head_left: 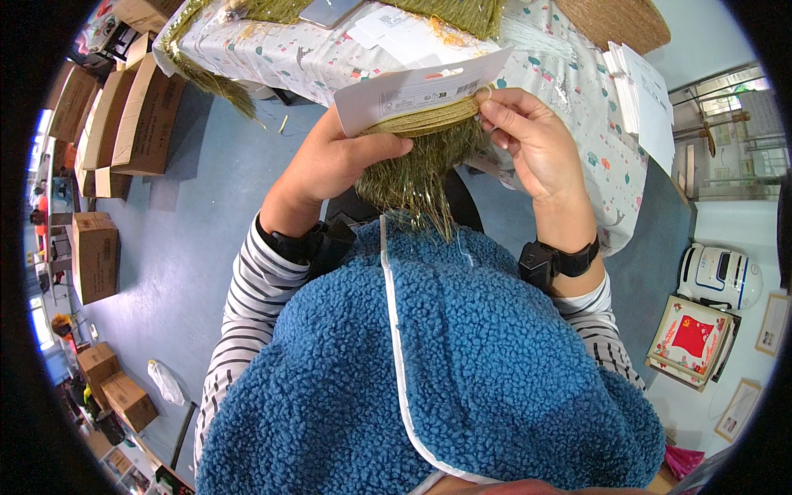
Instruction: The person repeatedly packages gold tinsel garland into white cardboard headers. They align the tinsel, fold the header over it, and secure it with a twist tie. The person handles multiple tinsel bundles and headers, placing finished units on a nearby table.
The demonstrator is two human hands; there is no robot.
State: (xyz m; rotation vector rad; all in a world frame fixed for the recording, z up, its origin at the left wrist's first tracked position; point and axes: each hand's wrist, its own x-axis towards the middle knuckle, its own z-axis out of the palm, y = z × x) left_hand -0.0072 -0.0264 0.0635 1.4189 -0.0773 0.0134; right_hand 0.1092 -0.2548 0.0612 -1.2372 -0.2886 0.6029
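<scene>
My left hand [351, 148] is closed around the left end of a folded green grass skirt [412, 177], its thumb lying across the front. The skirt's braided waistband [425, 121] is stacked in several layers under a white header card [412, 87] with print and a barcode. Shiny strands hang below it toward my lap. At the right end of the band, my right hand [532, 140] pinches a thin pale tie [488, 91] between thumb and fingers, the other fingers curled. The tie's far side is hidden behind the card.
Ahead stands a table with a patterned white cloth [598, 157], bearing more green fringe [462, 12], a phone [330, 11], papers [388, 37] and a woven straw piece [615, 21]. A stack of white cards [643, 99] sits at its right edge. Cardboard boxes [144, 115] stand left.
</scene>
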